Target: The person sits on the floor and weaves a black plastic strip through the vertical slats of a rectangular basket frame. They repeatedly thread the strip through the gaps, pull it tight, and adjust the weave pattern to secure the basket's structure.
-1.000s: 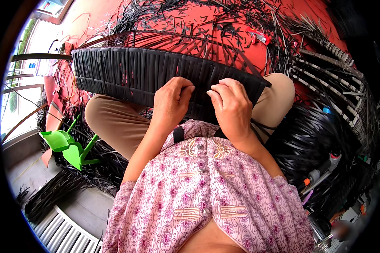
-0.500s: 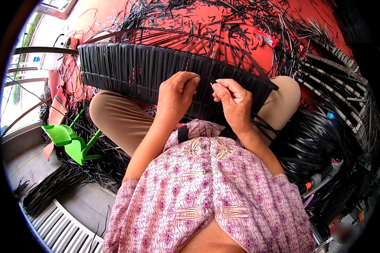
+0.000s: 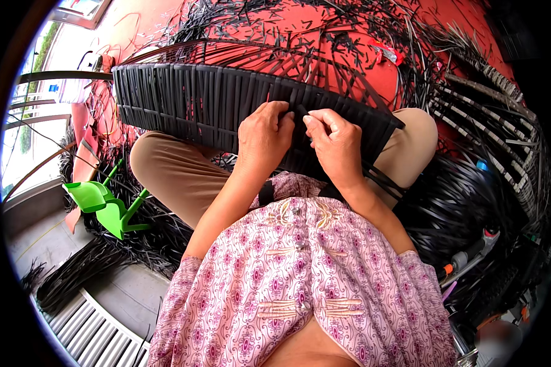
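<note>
A panel woven from flat black strips lies across my lap, its far side edged by a frame with loose dark strips. My left hand is at the middle of the panel, thumb and fingers pinched together; what lies between them is too small to make out. Close by on the right, my right hand pinches a short black strip against the weave. Only a narrow gap separates the two hands. Behind them, part of the panel is hidden.
Black strip scraps lie over the red floor. To the left are a green plastic dustpan, strip bundles and a white slatted rack. On the right stand a partly wrapped frame, a strip heap and a tool.
My left hand has moved slightly right and my right hand slightly left, so they are closer together. The fingertips have come nearer the weave, with the strip end lower.
</note>
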`<state>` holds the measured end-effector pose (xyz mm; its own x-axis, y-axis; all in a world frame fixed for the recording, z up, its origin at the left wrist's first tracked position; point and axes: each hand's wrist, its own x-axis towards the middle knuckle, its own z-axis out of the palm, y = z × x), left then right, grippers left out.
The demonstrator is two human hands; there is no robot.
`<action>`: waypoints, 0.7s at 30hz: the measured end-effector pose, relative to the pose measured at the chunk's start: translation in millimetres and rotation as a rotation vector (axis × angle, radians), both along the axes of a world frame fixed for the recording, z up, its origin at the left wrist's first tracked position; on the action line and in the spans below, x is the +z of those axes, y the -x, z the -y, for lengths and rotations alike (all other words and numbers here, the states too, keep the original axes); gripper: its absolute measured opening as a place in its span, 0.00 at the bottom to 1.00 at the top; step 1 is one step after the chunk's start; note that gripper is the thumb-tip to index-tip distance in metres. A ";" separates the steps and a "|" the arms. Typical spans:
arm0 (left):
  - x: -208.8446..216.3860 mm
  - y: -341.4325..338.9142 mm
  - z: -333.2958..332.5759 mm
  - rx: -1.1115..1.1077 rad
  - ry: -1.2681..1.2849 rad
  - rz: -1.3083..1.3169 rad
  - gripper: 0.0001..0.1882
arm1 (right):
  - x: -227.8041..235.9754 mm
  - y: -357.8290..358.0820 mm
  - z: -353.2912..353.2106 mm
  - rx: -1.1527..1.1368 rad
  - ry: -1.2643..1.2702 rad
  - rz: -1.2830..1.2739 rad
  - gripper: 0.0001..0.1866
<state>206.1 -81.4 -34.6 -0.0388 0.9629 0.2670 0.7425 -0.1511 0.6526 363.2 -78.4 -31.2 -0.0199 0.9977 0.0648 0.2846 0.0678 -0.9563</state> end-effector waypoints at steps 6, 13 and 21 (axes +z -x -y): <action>7.0 -0.4 1.0 0.015 0.243 0.398 0.07 | 5.7 1.8 -6.4 0.041 -0.034 0.125 0.05; -3.2 3.3 3.6 0.047 0.196 0.404 0.08 | 5.3 4.6 -4.2 0.041 -0.018 0.103 0.06; -3.6 -4.1 9.1 0.074 -0.038 0.025 0.07 | -2.4 4.0 -2.6 -0.012 0.049 0.014 0.06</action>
